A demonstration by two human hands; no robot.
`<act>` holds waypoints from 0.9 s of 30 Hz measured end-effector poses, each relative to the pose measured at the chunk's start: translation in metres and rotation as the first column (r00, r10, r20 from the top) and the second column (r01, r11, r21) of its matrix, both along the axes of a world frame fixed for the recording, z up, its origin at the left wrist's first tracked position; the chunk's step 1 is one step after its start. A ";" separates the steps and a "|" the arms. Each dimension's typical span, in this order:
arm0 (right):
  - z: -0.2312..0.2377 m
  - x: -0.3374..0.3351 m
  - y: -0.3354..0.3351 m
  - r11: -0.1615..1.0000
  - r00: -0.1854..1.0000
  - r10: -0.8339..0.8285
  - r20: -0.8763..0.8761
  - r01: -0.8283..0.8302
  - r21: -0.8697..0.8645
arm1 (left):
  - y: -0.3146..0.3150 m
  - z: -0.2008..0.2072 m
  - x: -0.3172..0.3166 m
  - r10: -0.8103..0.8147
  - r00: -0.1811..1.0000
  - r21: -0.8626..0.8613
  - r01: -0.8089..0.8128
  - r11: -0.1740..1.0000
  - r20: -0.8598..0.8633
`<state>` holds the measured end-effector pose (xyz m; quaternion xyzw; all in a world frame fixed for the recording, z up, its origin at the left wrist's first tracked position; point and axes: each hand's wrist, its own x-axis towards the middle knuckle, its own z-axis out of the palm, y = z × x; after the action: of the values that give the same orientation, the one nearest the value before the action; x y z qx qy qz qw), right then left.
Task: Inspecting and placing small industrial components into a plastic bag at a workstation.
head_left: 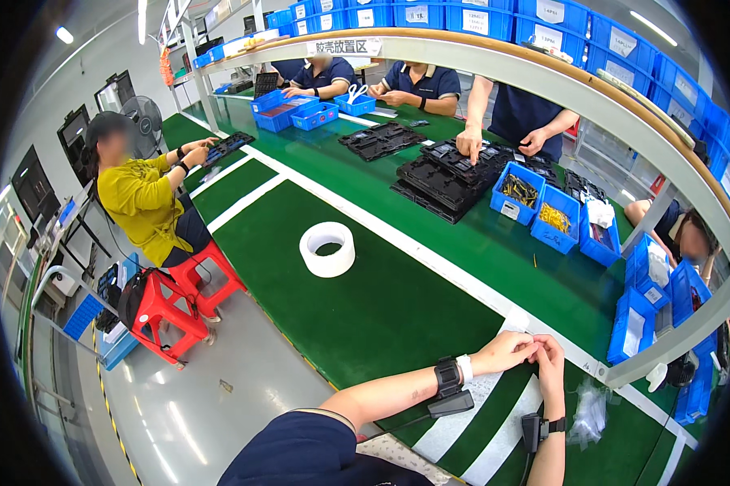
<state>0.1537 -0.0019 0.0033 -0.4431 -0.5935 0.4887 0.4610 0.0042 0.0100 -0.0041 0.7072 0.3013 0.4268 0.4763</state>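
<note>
Over the green table [397, 300], my left hand [504, 353] and my right hand [550, 361] meet with fingertips pinched together. Whatever lies between the fingers is too small to make out. White strips [454, 421] run across the tabletop beneath my wrists, and a pale strip end [517, 318] shows just beyond my fingers. Right of my right forearm lies a crumpled clear plastic bag [589, 417]. A wide roll of white tape [340, 264] rests on the table to the left, well away from both hands.
Stacked black trays [434, 188] stand across the table, where a co-worker's hand [469, 144] touches them. Blue bins [553, 219] with wires line the right side. A shelf post [681, 324] rises at right. A person in yellow [142, 198] sits at left beside red stools [166, 316].
</note>
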 end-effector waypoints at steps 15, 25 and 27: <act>-0.008 0.004 0.003 1.000 0.999 0.012 -0.032 -0.012 -0.009 | -0.001 0.001 0.001 -0.008 1.000 -0.037 0.009 0.999 0.022; -0.008 0.004 0.003 1.000 0.999 0.017 -0.037 -0.017 0.004 | 0.002 -0.004 0.002 -0.016 1.000 -0.021 0.017 1.000 0.015; -0.009 0.004 0.004 1.000 0.999 0.015 -0.035 -0.015 0.008 | 0.002 -0.005 0.002 -0.013 1.000 -0.030 0.013 0.999 -0.001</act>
<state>0.1573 0.0016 -0.0056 -0.4283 -0.5906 0.4974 0.4694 0.0058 0.0120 -0.0094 0.7021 0.3036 0.4186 0.4895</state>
